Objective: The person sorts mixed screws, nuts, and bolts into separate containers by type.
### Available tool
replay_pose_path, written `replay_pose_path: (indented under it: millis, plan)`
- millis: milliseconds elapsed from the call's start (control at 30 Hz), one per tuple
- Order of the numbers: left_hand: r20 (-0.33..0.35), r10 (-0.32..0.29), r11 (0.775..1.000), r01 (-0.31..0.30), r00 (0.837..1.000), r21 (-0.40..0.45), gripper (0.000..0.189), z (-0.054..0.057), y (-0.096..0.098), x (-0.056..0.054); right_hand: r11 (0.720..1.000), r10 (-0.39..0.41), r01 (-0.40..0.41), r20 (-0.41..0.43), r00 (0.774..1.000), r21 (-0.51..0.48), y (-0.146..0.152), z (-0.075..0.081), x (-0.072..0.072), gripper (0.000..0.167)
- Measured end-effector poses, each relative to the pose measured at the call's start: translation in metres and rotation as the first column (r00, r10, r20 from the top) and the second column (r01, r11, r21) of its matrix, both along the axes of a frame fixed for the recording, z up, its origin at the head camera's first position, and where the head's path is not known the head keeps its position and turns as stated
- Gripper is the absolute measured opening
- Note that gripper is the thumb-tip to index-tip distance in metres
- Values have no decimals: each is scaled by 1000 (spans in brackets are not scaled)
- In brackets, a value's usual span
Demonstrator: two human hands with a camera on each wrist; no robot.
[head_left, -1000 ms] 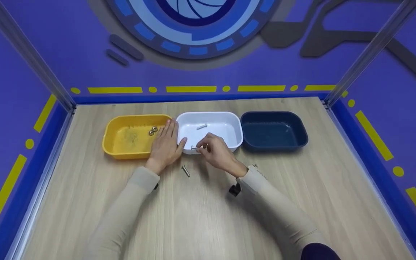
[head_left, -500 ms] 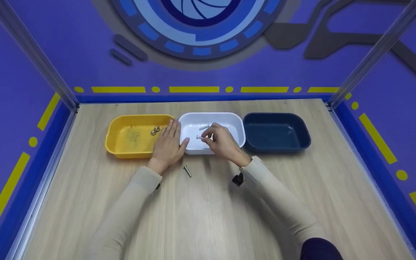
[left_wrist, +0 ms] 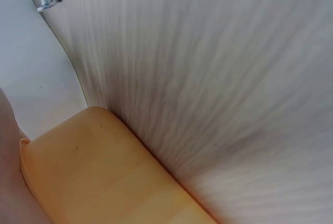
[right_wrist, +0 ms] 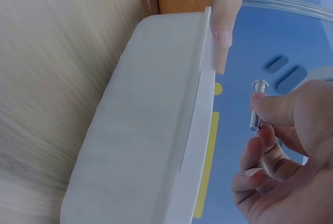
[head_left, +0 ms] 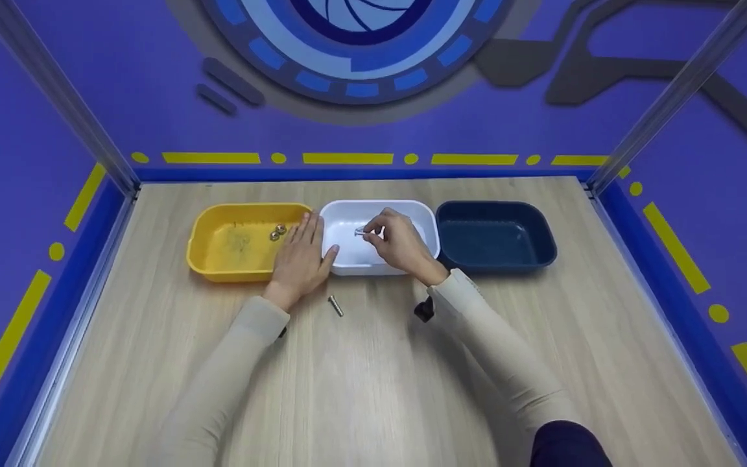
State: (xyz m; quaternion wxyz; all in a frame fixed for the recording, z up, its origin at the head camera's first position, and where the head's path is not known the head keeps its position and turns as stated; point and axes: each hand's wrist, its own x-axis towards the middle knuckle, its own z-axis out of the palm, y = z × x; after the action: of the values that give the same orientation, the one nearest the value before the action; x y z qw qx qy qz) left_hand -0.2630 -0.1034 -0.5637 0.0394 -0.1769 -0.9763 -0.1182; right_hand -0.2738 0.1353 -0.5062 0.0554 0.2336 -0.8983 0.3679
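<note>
My right hand [head_left: 401,245] pinches a silver bolt [right_wrist: 255,120] between thumb and fingertips, over the white tray [head_left: 355,267]. The bolt's round head sticks out past the thumb in the right wrist view. My left hand [head_left: 298,264] lies with straight fingers across the adjoining rims of the yellow tray [head_left: 208,275] and the white one, its thumb over the white rim. Two nuts [head_left: 277,232] are in the yellow tray, beside the left fingers. On the table in front of the trays lies another bolt [head_left: 335,305].
A dark blue tray [head_left: 497,267] stands to the right of the white one, so the three form a row on the wooden table [head_left: 360,389]. Blue-purple panels [head_left: 360,139] rise behind and at both sides.
My right hand has carried the bolt away from the near rim, farther in over the white tray. A bolt seen lying in that tray is now overlapped by the hand and held bolt. Left hand stays.
</note>
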Motion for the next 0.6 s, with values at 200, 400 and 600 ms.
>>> replay_pose_path:
  millis: [200,400,600]
  plan:
    - [12,-4,1000,4,1000,-5,79,3,0,1,999,-32,32,12,999,7,0,-2,-8,8]
    - [15,2,1000,-2,1000,-9,79,3,0,1,999,-45,45,16,999,13,2,-4,-15,8]
    - [35,3,1000,-3,999,-18,79,2,0,0,997,-68,67,21,997,29,7,-6,-21,9]
